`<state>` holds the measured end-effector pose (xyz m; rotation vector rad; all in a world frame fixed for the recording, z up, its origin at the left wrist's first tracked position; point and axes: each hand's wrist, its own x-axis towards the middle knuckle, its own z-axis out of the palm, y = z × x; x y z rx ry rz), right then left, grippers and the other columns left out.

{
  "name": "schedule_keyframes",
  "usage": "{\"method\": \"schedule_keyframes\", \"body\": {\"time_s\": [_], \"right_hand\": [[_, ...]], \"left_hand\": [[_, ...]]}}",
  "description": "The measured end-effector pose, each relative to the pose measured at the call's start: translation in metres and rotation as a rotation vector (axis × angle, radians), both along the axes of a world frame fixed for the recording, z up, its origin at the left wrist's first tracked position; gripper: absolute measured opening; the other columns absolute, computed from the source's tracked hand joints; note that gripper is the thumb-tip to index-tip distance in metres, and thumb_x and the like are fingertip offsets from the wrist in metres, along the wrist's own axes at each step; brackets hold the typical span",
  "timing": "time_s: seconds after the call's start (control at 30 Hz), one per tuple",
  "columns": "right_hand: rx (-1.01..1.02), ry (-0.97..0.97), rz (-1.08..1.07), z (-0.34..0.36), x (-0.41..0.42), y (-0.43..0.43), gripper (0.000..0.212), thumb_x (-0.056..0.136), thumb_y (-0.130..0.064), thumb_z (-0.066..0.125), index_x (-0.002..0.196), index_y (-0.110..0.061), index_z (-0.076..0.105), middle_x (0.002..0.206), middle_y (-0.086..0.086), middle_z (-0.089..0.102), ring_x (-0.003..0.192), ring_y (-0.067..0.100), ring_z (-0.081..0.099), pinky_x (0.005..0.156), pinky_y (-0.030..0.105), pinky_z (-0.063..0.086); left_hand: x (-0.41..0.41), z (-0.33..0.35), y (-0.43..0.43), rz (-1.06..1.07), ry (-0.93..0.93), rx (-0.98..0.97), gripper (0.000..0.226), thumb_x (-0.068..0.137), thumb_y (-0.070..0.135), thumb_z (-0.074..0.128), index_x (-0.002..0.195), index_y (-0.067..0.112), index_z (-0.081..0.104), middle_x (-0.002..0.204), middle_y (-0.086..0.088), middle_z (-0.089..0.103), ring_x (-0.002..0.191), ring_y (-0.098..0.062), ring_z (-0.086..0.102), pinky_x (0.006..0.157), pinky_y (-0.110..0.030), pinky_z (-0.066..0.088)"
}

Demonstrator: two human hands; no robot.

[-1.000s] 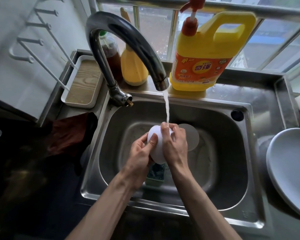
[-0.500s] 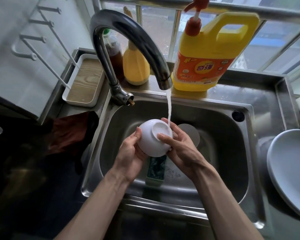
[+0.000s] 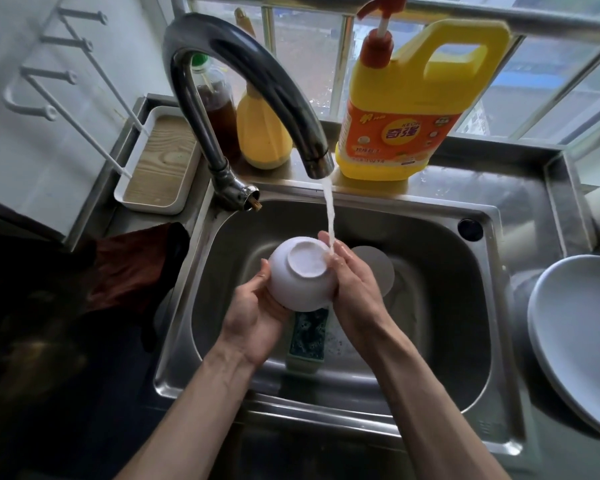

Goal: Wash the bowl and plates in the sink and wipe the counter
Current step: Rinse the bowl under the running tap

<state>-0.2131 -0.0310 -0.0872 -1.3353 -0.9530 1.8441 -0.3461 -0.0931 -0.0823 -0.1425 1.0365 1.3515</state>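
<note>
Rinsing the upturned bowl (image 3: 298, 282) under the tap (image 3: 257, 81), gripped round its sides by left hand (image 3: 253, 320) and right hand (image 3: 357, 292); next, likely turning it over to flush the inside.

The only lettering that can be read is on the orange label (image 3: 394, 135) of the yellow detergent jug (image 3: 430, 71) behind the sink (image 3: 361, 211): 2 large red Chinese characters, 奇强, in a yellow oval, with the small Latin word KEON just above them. Finer print runs along the label's lower edge (perhaps including the figure 1.02, though it is too small to be sure).
</note>
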Motion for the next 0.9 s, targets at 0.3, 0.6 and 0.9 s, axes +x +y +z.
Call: {"method": "schedule_keyframes", "body": {"time_s": [0.3, 0.6, 0.9], "right_hand": [[-0.248, 0.271, -0.047, 0.005, 0.022, -0.001, 0.075, 0.08, -0.014, 0.081, 0.149, -0.009, 0.051, 0.133, 0.009, 0.07, 0.12, 0.025, 0.069, 0.089, 0.033, 0.06], [-0.38, 0.305, -0.235, 0.011, 0.025, 0.001, 0.047, 0.086, -0.021, 0.073, 0.124, 0.005, 0.067, 0.119, 0.017, 0.075, 0.093, 0.022, 0.077, 0.066, 0.029, 0.062], [-0.315, 0.302, -0.204, 0.011, 0.016, -0.006, 0.029, 0.104, -0.011, 0.056, 0.124, 0.007, 0.066, 0.117, 0.022, 0.073, 0.101, 0.031, 0.07, 0.083, 0.032, 0.059]], "left_hand": [[-0.005, 0.0, 0.01, 0.018, -0.068, -0.001, 0.044, 0.11, 0.029, 0.033, 0.134, 0.005, 0.062, 0.127, -0.021, 0.07, 0.11, -0.031, 0.071, 0.096, -0.044, 0.052], [0.012, -0.015, 0.021, -0.158, 0.385, -0.079, 0.051, 0.105, 0.047, 0.048, 0.147, 0.018, 0.052, 0.13, -0.006, 0.068, 0.108, -0.019, 0.067, 0.079, -0.034, 0.055], [0.039, -0.018, 0.036, -0.262, 1.153, -0.059, 0.08, 0.063, 0.077, 0.074, 0.125, 0.032, 0.054, 0.123, 0.007, 0.058, 0.112, -0.012, 0.06, 0.091, -0.036, 0.056]]}}
